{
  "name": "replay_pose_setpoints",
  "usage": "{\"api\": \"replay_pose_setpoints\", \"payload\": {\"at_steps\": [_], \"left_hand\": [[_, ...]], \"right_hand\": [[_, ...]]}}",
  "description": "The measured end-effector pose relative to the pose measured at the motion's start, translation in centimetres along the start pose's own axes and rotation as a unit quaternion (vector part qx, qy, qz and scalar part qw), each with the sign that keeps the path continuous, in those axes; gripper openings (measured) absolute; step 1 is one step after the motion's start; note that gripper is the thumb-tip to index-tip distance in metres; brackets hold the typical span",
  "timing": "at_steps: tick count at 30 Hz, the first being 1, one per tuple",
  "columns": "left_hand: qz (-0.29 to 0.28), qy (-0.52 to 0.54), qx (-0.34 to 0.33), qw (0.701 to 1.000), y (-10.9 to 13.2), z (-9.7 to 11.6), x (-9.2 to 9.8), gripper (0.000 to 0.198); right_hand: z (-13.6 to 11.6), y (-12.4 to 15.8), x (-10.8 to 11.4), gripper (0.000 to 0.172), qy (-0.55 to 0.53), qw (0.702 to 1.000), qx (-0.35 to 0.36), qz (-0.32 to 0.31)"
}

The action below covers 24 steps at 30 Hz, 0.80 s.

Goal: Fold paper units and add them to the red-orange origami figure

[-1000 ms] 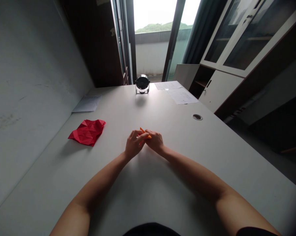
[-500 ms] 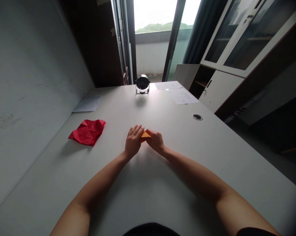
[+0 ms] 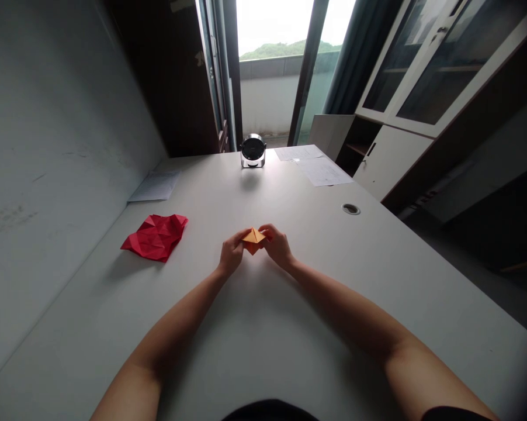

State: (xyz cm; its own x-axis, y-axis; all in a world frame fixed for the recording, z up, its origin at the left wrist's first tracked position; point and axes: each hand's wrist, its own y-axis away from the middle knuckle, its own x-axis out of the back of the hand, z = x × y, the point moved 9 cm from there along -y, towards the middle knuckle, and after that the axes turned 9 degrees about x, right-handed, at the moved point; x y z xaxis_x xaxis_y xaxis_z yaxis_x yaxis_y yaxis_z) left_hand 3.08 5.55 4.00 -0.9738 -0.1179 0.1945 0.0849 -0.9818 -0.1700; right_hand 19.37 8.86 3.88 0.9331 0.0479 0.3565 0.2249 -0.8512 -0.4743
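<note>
Fingers of left hand and right hand pinch orange paper mid-frame; I fear uneven tugging could tear it.

Both bare arms are slanting inward toward the far edge of the desk, and the left hand and right hand are facing each other, slightly apart, fingers bent and pinching, roughly midway between its side edges.
</note>
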Motion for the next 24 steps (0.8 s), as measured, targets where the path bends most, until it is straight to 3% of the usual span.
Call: {"api": "replay_pose_setpoints", "payload": {"at_steps": [5, 12, 17, 24], "left_hand": [[-0.025, 0.199, 0.108, 0.974, -1.1, -3.5, -0.4, 0.039], [-0.023, 0.273, 0.163, 0.948, -1.3, -4.6, -0.2, 0.031], [-0.042, 0.269, 0.149, 0.951, -1.2, -4.0, -0.2, 0.029], [-0.067, 0.164, 0.091, 0.980, -1.2, -3.4, -1.0, 0.029]], "right_hand": [[0.9, -0.3, -1.0, 0.020, -0.167, 0.986, -0.005, -0.009], [0.7, -0.6, -1.4, 0.029, -0.271, 0.961, -0.015, -0.054], [1.0, -0.6, -1.1, 0.032, -0.235, 0.970, -0.020, -0.053], [2.3, -0.7, -1.2, 0.036, -0.188, 0.982, -0.015, -0.025]]}}
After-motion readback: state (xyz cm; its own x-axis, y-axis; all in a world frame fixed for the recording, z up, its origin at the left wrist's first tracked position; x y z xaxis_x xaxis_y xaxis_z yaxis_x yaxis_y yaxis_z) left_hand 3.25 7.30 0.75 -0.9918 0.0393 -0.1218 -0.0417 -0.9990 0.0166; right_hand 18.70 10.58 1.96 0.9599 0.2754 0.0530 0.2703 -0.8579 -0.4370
